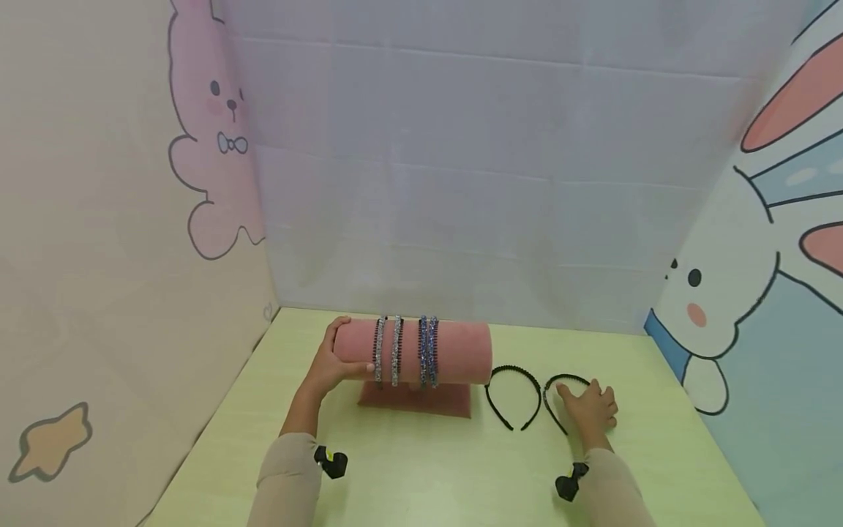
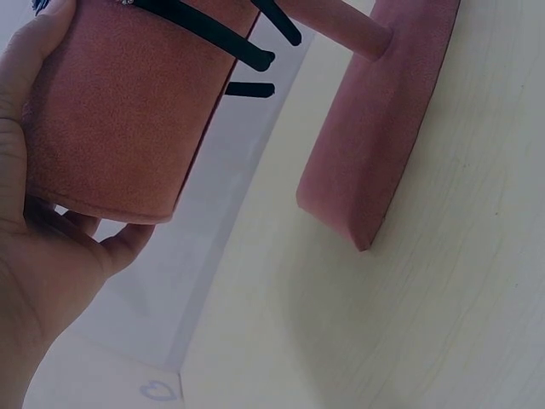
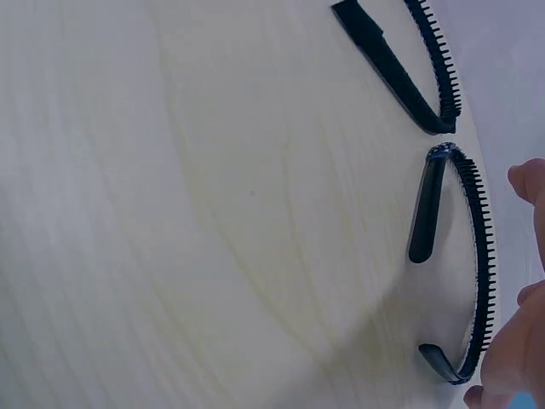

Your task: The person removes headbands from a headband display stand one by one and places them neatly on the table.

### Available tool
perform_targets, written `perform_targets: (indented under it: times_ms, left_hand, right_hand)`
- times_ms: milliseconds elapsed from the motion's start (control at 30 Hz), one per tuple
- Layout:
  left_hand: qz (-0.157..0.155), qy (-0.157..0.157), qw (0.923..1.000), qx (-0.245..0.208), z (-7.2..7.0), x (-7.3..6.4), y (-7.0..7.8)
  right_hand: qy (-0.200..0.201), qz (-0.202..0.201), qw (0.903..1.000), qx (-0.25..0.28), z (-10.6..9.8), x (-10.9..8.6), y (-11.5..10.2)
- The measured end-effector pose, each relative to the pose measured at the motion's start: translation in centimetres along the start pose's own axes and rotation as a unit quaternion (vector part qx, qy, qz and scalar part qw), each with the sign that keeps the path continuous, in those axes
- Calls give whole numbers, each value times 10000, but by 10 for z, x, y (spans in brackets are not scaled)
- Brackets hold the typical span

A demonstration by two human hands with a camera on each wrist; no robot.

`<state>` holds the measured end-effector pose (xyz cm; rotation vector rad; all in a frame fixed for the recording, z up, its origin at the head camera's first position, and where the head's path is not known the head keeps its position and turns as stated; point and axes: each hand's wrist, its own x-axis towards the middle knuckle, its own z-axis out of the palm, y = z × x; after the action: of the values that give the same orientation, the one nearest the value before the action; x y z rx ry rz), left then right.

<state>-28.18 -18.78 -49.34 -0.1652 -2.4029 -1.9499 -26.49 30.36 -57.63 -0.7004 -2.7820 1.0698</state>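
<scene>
Head view: a pink display stand carries four headbands round its padded roll, two silver headbands and two blue headbands, all glittering, with dark comb-like teeth along one side. It stands toward the far edge of the tabletop, left of its middle. My left hand grips the roll's left end, the end nearest the far left corner, thumb along the front. Up close, the roll is soft and suede-like with a flat, seamed end; a round post joins it to a bevelled base, and smooth black headband tips poke out below.

Between the stand and the tabletop's right edge lie two black toothed hoops, the left hoop and the right hoop, their tips toward the near edge. My right hand is over the right hoop, fingers parted and loosely bent; I cannot tell whether they touch it. The tabletop is pale, with faint wood grain.
</scene>
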Motion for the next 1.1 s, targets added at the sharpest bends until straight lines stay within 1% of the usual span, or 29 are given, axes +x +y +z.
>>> perform_targets:
  times_ms: [133, 233, 333, 500, 733, 833, 933, 1033, 1100]
  left_hand:
    - [-68, -7, 10000, -31, -1, -1, -1]
    - [-21, 11, 10000, -66, -1, -1, -1]
    - [82, 31, 9999, -50, 0, -1, -1]
    - [139, 99, 9999, 20, 2, -2, -1]
    - [98, 104, 9999, 90, 1, 0, -3]
    - [8, 36, 10000, 28, 1, -1, 1]
    - [-60, -50, 9999, -68, 1, -4, 11]
    - [-56, -99, 9999, -120, 2, -8, 20]
    - [-40, -114, 9999, -114, 2, -10, 24]
  right_hand:
    - [-19, -84, 9995, 291, -3, -7, -4]
    - [-16, -186, 9984, 528, -2, -13, -6]
    - [83, -312, 9973, 657, -1, -19, -9]
    - [281, -546, 9955, 722, 0, -28, -13]
    - [467, -898, 9917, 792, 0, -38, -17]
    - [459, -1042, 9895, 893, -1, -41, -17]
    - [406, -1131, 9877, 1004, -3, -45, -19]
    - [347, -1192, 9856, 1150, -3, -48, -22]
    - [315, -1256, 9835, 1263, -5, -50, -25]
